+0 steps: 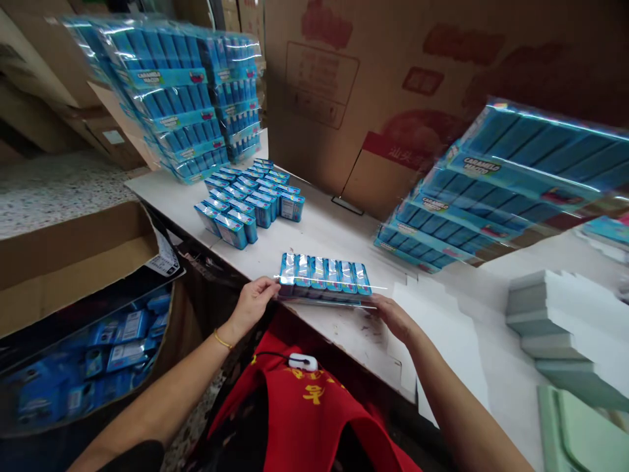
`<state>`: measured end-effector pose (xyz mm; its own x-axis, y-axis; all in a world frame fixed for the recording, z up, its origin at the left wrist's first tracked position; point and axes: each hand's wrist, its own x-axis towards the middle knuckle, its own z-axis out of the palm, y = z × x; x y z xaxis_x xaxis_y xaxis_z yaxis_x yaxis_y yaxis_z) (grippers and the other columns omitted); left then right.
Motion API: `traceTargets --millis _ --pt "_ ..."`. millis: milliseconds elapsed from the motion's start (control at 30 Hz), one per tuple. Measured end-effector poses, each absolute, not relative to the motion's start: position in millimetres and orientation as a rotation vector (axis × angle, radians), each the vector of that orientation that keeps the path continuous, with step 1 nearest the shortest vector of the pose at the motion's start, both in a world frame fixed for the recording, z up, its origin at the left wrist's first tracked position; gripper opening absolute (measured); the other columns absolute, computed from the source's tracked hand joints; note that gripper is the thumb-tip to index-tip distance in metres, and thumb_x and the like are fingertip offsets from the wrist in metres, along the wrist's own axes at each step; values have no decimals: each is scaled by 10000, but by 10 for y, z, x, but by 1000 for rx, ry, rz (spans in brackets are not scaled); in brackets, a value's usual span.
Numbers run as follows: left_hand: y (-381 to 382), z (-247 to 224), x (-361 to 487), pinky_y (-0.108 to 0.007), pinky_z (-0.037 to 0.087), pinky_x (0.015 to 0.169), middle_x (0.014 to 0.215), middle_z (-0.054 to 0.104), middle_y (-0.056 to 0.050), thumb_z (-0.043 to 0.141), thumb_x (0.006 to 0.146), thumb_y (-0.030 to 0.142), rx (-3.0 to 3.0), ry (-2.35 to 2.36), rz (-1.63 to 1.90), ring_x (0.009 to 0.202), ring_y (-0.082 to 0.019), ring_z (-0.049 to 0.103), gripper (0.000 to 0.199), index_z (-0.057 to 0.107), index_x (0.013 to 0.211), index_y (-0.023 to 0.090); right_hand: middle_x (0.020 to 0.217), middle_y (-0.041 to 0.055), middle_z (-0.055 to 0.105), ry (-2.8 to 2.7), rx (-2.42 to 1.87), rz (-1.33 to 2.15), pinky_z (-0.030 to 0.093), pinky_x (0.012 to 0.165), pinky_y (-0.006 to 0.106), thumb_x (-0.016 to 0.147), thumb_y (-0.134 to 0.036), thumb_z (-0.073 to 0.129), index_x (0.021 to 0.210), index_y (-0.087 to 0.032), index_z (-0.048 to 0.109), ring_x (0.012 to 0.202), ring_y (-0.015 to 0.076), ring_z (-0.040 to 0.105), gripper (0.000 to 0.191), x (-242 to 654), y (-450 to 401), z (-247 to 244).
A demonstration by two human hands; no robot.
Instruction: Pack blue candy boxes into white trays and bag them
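Near the front edge of the white table, a display tray of small blue packs lies with clear film around it. My left hand pinches the film at the tray's left end, thumb and fingers together. At the right end, my right hand has its fingers at the film's lower corner; the fingertips are partly hidden under it. Beyond the tray, to the left, several loose blue packs stand in rows.
Wrapped blue trays are stacked at the back left and at the right. A big cardboard box rises behind the table. Left below is an open carton with blue packs. White folded pieces lie far right.
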<state>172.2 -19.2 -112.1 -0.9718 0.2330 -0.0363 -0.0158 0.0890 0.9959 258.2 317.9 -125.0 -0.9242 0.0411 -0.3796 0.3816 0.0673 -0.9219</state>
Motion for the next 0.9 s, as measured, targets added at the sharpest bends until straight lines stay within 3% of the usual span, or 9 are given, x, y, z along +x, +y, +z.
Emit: traceTargets --millis 167,267,433,533,600,733,900 --pt "-428 -1119 1613 -266 449 681 657 574 7 634 673 387 177 1947 2033 634 -113 535 244 566 663 153 1089 67 611 2133 305 -1903 341 961 377 774 -527 532 993 -200 651 1062 246 514 411 2703 2983 -1159" --pt "-588 -1190 1596 -260 439 690 654 585 7 652 669 378 232 1885 1961 653 -116 543 245 563 650 150 1057 73 627 2104 331 -1925 318 981 394 790 -549 495 999 -200 652 1049 247 522 436 2723 2977 -1197" --pt "-646 -1100 1547 -300 439 765 861 628 -51 549 726 523 148 1764 2000 819 -157 567 376 604 777 154 875 94 655 2019 518 -2147 411 853 384 777 -634 428 857 -175 669 853 233 587 525 2684 3061 -1179" --pt "-543 -961 1447 -288 437 723 859 625 -72 530 703 584 25 1845 2010 800 -158 560 479 630 840 136 767 70 636 2176 586 -2208 430 738 320 731 -554 565 735 -169 658 724 188 565 396 2667 3002 -1032" --pt "-451 -900 1366 -254 422 645 766 615 -44 600 659 550 -49 1895 2008 687 -124 540 449 629 817 130 679 41 603 2257 553 -2202 412 679 284 699 -458 644 655 -165 637 665 158 529 296 2647 2925 -934" --pt "-303 -854 1219 -200 349 517 658 571 12 704 568 462 -83 1895 2009 529 -62 453 391 603 747 130 568 4 534 2230 590 -2296 378 606 254 669 -411 676 568 -163 583 607 130 488 283 2566 2832 -854" --pt "-232 -728 1215 -214 398 552 660 562 5 743 531 374 -6 1786 2057 597 -91 496 318 587 669 133 571 -4 536 2188 595 -2365 362 596 242 648 -387 679 593 -158 594 603 119 476 250 2557 2816 -853"
